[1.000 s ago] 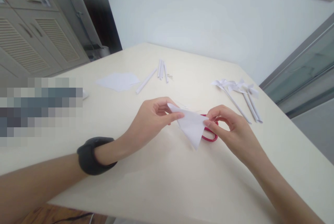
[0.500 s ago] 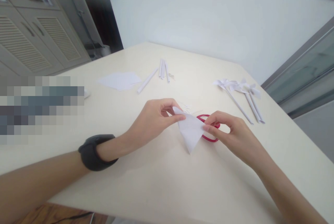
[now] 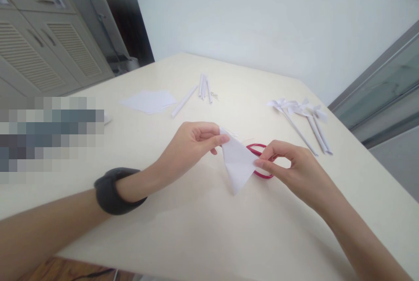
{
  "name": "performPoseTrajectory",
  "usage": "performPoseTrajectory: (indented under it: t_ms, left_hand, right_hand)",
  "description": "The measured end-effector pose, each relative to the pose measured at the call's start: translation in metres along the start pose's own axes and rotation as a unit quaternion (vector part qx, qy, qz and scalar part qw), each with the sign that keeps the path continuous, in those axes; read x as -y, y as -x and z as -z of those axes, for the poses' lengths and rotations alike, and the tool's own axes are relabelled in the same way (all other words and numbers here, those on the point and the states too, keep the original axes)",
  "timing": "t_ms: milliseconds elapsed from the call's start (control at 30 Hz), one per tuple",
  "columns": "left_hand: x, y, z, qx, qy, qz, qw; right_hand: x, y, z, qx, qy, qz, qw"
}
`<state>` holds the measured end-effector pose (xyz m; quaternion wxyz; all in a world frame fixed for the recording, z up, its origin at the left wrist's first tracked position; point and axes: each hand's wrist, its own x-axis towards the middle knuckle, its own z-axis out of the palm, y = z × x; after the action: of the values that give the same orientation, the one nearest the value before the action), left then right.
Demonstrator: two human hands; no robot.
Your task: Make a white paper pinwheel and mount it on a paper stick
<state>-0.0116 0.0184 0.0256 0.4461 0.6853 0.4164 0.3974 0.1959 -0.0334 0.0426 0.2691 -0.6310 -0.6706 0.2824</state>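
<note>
Between my hands is a white sheet of paper (image 3: 238, 163) folded into a triangle, one corner pointing down toward me. My left hand (image 3: 199, 143), with a black band (image 3: 115, 191) on its wrist, pinches the upper left corner between thumb and fingers. The right corner is pinched by my right hand (image 3: 284, 159). Just behind the paper and partly covered by it and my right fingers lie red-handled scissors (image 3: 262, 175) on the table; their blades are hidden. A thin white strand (image 3: 233, 133) shows beyond the paper.
Flat white sheets (image 3: 149, 101) lie at the table's back left, beside a rolled paper stick (image 3: 185, 101). Several more paper sticks (image 3: 203, 87) and small wire pieces (image 3: 214, 96) are farther back. Paper pinwheels (image 3: 303, 108) on sticks rest at the right. A blurred-out patch covers the left edge.
My left hand has shifted slightly left, its thumb now flatter along the paper's corner. The paper's lower point has swung a little left. My right hand stays nearly still.
</note>
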Motion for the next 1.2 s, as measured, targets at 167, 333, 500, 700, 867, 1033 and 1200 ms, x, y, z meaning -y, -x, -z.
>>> performPoseTrajectory:
  t_ms: [167, 333, 500, 700, 867, 1033, 1200]
  left_hand:
    - [0.004, 0.0, -0.002, -0.015, 0.062, 0.015, 0.998]
    - [0.007, 0.001, -0.002, -0.021, 0.128, 0.026, 0.991]
    - [0.005, 0.002, 0.0, -0.019, 0.14, 0.012, 0.99]
    - [0.007, 0.001, -0.005, 0.018, 0.174, 0.017, 0.984]
    - [0.013, 0.002, -0.011, 0.151, 0.176, 0.089, 0.969]
    - [0.013, 0.003, -0.008, 0.133, 0.165, 0.112, 0.971]
    - [0.015, 0.001, -0.008, 0.12, 0.156, 0.126, 0.972]
  right_hand:
    - [0.002, 0.0, 0.0, 0.015, -0.001, -0.016, 1.0]
    - [-0.004, 0.0, 0.0, 0.0, 0.016, 0.009, 1.0]
    - [-0.009, -0.001, -0.003, 0.001, 0.004, 0.03, 1.0]
    - [-0.006, 0.0, -0.002, 0.004, -0.047, 0.027, 0.999]
    - [-0.004, -0.001, 0.001, -0.017, -0.093, 0.017, 0.995]
    - [-0.002, 0.001, 0.001, 0.008, -0.102, 0.013, 0.995]
    - [-0.001, 0.001, 0.0, 0.011, -0.111, 0.008, 0.994]
